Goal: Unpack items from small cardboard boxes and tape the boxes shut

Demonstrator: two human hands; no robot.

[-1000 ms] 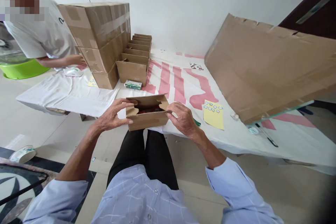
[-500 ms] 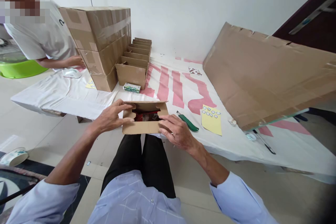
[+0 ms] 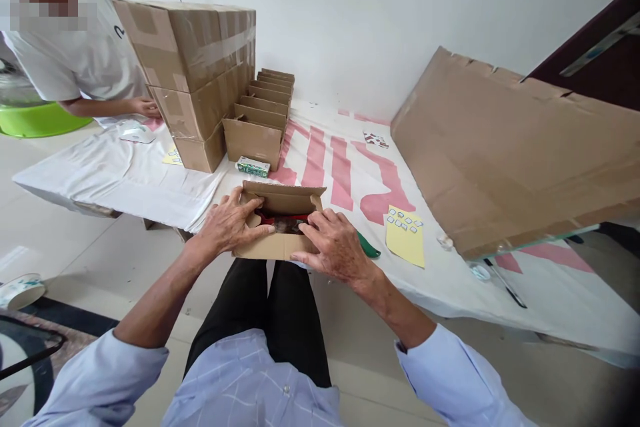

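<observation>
A small open cardboard box (image 3: 267,250) sits at the table's front edge, its back flap raised. Inside it, something red and dark (image 3: 287,223) shows in part; its kind I cannot make out. My left hand (image 3: 225,225) grips the box's left end, with the thumb reaching over the opening. On the right, my right hand (image 3: 336,243) holds the front wall, thumb outside and fingertips over the opening. The green utility knife (image 3: 370,247) lies just beyond my right hand, which hides its blade end.
Tall taped cartons (image 3: 200,73) and a row of open cardboard boxes (image 3: 253,140) stand at left-centre. By them lies a small green-and-white box (image 3: 253,167). A yellow sheet with stickers (image 3: 407,250) is at right. A large cardboard sheet (image 3: 510,160) leans there. A co-worker (image 3: 85,53) is at far left.
Both hands have moved inward over the box, fingers now further into the opening. The box's back flap stands higher. My right hand now covers part of the utility knife.
</observation>
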